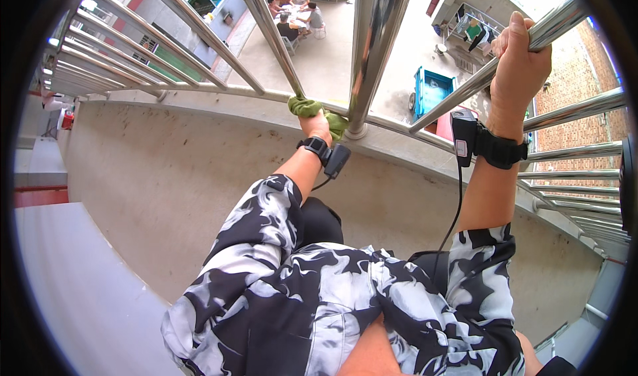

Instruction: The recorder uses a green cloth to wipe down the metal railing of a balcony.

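My left hand [315, 122] grips a green cloth [305, 106] low on the railing, near the foot of a thin steel baluster [279, 52]. Part of the cloth hangs out to the right, close to the base of a thick steel post [371, 52]; most of my fingers are hidden by it. Farther right, my right hand [521, 72] is wrapped around another polished steel baluster [551, 29], with the thumb pointing up along it. Each wrist carries a strapped black device with a cable. The horizontal bottom rail [384, 122] runs between my hands.
Under the railing runs a concrete ledge [224, 93] beside the balcony floor [174, 176]. A pale wall [79, 276] stands at lower left. Through the bars, several people sit round a table [299, 16] in the yard below. A blue cart [432, 94] and a laundry rack [471, 27] are there too.
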Tool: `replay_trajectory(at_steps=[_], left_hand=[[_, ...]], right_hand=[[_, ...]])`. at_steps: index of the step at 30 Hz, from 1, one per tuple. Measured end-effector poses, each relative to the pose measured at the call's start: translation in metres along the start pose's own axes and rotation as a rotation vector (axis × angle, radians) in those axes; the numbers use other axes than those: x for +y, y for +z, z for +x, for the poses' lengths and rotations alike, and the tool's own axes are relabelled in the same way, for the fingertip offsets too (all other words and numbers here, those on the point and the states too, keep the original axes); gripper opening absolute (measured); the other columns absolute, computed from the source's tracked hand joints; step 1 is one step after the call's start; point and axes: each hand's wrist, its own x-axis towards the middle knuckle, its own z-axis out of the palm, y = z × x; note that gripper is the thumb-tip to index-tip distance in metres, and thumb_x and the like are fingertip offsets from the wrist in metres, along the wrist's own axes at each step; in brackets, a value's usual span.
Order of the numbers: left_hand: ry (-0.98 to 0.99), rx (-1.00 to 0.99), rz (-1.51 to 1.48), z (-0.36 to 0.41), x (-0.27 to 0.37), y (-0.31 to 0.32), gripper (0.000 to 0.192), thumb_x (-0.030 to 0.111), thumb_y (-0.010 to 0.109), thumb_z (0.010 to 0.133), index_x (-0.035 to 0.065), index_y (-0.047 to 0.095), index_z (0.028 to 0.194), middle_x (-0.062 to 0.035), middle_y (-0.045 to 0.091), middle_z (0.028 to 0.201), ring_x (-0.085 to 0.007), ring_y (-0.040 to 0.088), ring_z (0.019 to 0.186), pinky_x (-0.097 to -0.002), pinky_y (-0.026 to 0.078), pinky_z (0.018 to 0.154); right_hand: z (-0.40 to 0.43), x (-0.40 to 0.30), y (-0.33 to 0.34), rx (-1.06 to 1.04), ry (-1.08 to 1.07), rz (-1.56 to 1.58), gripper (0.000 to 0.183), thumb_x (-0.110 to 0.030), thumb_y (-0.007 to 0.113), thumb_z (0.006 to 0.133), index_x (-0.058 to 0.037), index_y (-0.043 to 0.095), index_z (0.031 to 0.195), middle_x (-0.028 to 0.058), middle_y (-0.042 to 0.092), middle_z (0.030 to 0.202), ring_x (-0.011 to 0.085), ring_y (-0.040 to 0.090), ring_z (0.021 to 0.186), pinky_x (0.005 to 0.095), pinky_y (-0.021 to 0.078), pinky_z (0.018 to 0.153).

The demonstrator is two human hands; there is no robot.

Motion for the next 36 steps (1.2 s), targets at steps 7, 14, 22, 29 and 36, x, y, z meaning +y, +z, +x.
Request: replay_trajectory(at_steps=[7, 14, 22, 29, 36], left_hand=[[-0.184, -0.066, -0.196, -0.018, 0.026, -0.005, 0.032, 0.009, 0.058, 0.07, 0.0065, 0.041, 0.097, -0.0049, 0.051, 0.087, -0.0161, 0.051, 0.074, -0.03, 0.043, 0.062], [-0.24, -0.365, -0.039, -0.048, 0.0, 0.008, 0.026, 0.014, 0.057, 0.065, 0.0034, 0.049, 0.087, -0.0072, 0.052, 0.078, -0.0166, 0.05, 0.069, -0.029, 0.039, 0.062], [-0.158, -0.619, 0.051, 0.001, 0.04, 0.005, 0.019, 0.007, 0.056, 0.066, 0.0001, 0.054, 0.083, -0.0068, 0.055, 0.073, -0.0166, 0.053, 0.065, -0.0317, 0.043, 0.057], [0.334, -0.585, 0.48, -0.001, 0.033, 0.006, 0.026, 0.017, 0.058, 0.067, 0.0044, 0.051, 0.089, -0.0163, 0.057, 0.079, -0.0287, 0.055, 0.078, -0.034, 0.042, 0.066], [-0.242, -0.824, 0.503, -0.013, -0.03, -0.044, 0.021, 0.004, 0.056, 0.067, 0.0004, 0.054, 0.088, -0.0106, 0.057, 0.079, -0.0233, 0.055, 0.075, -0.0335, 0.044, 0.065]], right_hand=[[0.0, 0.001, 0.004, -0.035, -0.012, 0.056, 0.011, -0.011, 0.05, 0.076, -0.0052, 0.043, 0.07, -0.002, 0.036, 0.049, 0.0037, 0.033, 0.042, 0.0182, 0.0296, 0.04], [0.004, 0.011, 0.003, 0.015, -0.02, 0.05, 0.011, -0.01, 0.051, 0.075, -0.0056, 0.043, 0.069, -0.0018, 0.038, 0.049, 0.0034, 0.033, 0.042, 0.0185, 0.0294, 0.04], [0.008, 0.018, 0.0, -0.061, -0.039, 0.048, 0.013, -0.007, 0.048, 0.076, -0.0048, 0.045, 0.064, -0.0016, 0.038, 0.047, 0.0038, 0.034, 0.041, 0.0189, 0.0307, 0.04], [0.006, 0.016, -0.002, -0.002, -0.013, 0.056, 0.009, -0.009, 0.05, 0.075, -0.0035, 0.046, 0.07, -0.0009, 0.039, 0.049, 0.0041, 0.034, 0.041, 0.019, 0.031, 0.04], [0.007, 0.008, 0.003, -0.029, -0.022, 0.052, 0.01, -0.009, 0.05, 0.075, -0.0037, 0.044, 0.071, -0.0014, 0.037, 0.048, 0.0043, 0.033, 0.041, 0.019, 0.0308, 0.041]])
